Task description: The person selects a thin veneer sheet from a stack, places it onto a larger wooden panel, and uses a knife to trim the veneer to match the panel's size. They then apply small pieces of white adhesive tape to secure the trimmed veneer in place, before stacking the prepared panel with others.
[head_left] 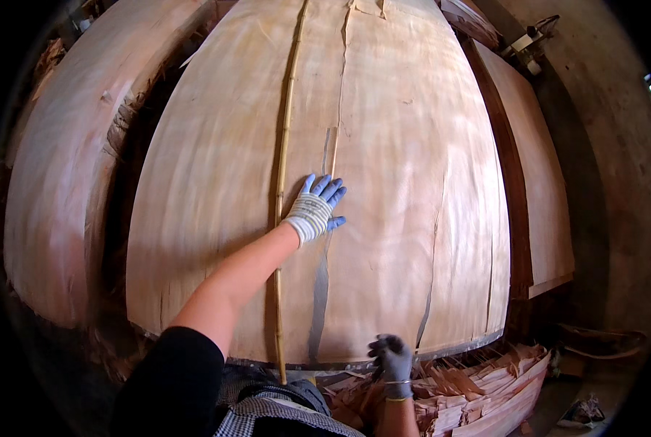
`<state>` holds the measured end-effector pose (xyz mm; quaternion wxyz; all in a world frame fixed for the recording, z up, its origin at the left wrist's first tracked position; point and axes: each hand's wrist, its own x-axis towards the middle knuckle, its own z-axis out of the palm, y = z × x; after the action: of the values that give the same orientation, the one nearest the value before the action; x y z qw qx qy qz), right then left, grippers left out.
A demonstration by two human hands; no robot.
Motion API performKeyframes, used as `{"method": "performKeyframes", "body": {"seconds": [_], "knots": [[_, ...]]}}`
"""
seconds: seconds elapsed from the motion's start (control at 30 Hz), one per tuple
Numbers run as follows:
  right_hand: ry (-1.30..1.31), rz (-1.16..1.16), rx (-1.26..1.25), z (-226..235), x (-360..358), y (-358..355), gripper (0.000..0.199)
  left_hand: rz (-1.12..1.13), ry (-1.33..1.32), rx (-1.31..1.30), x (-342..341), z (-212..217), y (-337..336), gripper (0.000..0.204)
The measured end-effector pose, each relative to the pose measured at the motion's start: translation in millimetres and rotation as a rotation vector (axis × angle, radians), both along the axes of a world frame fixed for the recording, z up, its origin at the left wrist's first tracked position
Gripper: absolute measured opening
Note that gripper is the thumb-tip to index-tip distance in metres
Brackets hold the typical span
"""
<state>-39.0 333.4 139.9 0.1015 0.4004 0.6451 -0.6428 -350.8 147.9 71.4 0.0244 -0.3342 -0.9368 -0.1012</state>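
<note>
A big stack of thin pale wood veneer sheets fills the middle of the view. My left hand, in a white knit glove with blue fingers, lies flat on the top sheet with fingers spread, beside a long split. A thin bamboo stick runs along the sheet just left of that hand. My right hand, in a dark grey glove, is at the near edge of the stack, fingers curled at the edge of the top sheet.
Another veneer stack stands to the left across a dark gap. More sheets lie lower on the right. Broken veneer scraps pile below the near edge. A concrete floor runs along the right.
</note>
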Motion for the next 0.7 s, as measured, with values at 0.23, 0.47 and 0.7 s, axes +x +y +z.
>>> {"method": "performKeyframes", "body": {"seconds": [0.23, 0.47, 0.7], "knots": [[0.163, 0.144, 0.214, 24.2, -155.4, 21.9, 0.027, 0.111, 0.083, 0.167, -0.5, -16.2, -9.8, 0.058], [0.235, 0.365, 0.237, 27.2, -299.8, -20.8, 0.021, 0.112, 0.054, 0.212, 1.9, -22.4, -8.2, 0.054], [0.188, 0.384, 0.202, -17.4, -376.1, -36.3, 0.026, 0.111, 0.032, 0.240, -0.8, -22.0, -7.6, 0.050]]}}
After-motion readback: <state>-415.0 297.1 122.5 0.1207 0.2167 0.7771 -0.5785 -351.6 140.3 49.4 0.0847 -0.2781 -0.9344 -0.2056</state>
